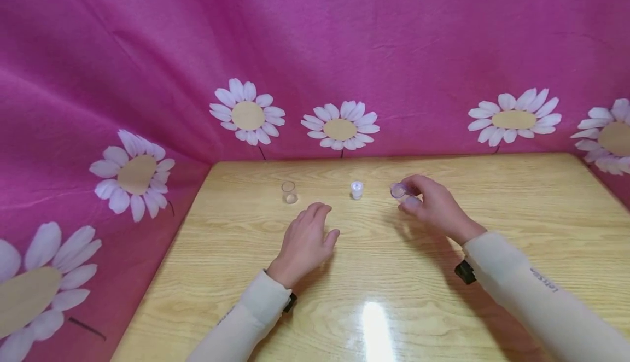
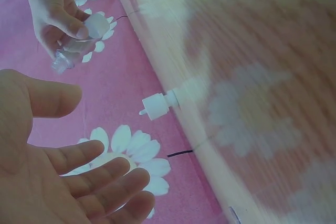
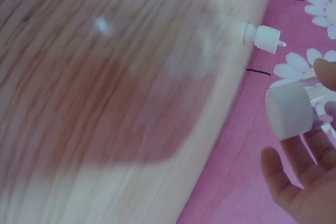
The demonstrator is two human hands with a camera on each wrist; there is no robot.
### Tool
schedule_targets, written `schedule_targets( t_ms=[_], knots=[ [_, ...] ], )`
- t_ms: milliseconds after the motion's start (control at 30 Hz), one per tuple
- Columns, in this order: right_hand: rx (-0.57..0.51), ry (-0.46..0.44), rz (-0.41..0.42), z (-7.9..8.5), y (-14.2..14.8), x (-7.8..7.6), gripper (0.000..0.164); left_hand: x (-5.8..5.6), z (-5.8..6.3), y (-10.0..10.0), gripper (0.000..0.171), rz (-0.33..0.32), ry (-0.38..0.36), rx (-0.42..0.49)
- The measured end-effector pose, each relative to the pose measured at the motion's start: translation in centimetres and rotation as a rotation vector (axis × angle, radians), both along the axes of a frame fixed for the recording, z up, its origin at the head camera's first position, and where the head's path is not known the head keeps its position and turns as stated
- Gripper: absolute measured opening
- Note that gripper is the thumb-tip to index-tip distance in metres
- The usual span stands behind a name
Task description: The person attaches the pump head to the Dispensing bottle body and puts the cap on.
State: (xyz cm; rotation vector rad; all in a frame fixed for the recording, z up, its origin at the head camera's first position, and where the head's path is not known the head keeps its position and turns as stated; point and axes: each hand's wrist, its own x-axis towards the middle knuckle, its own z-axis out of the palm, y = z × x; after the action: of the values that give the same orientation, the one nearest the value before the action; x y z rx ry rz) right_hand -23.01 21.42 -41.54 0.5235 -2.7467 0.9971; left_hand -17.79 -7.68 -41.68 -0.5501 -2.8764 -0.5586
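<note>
My right hand (image 1: 435, 206) holds a small clear bottle (image 1: 397, 190) between thumb and fingers, just above the table. In the left wrist view the bottle's ribbed neck (image 2: 62, 62) points away from its whitish end (image 2: 97, 26); the right wrist view shows that pale end (image 3: 290, 109) close up. A small white cap-like piece with a thin tip (image 2: 156, 105) stands on the table, left of the bottle. Farther left stands a clear, cup-shaped piece (image 1: 289, 193). My left hand (image 1: 304, 241) hovers in front of the clear piece, fingers spread and touching nothing.
The wooden table (image 1: 236, 274) reaches back to a pink cloth (image 1: 418, 50) printed with large white daisies, which also hangs along the left side. A bright light reflection (image 1: 376, 329) lies near the front.
</note>
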Motion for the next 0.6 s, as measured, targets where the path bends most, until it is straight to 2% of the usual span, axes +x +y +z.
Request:
schedule_targets(
  t_ms=[133,300,600],
  knots=[
    [0.029,0.057,0.036,-0.3,-0.7,0.2,0.033,0.1,0.0,-0.2,0.048,-0.002,0.006,0.004],
    [0.067,0.11,0.034,-0.3,-1.2,0.2,0.037,0.2,0.1,-0.1,0.048,-0.005,0.004,0.01],
    [0.055,0.125,0.053,0.1,-1.6,0.3,0.038,-0.2,0.3,0.2,0.048,0.006,-0.001,0.033]
  ],
)
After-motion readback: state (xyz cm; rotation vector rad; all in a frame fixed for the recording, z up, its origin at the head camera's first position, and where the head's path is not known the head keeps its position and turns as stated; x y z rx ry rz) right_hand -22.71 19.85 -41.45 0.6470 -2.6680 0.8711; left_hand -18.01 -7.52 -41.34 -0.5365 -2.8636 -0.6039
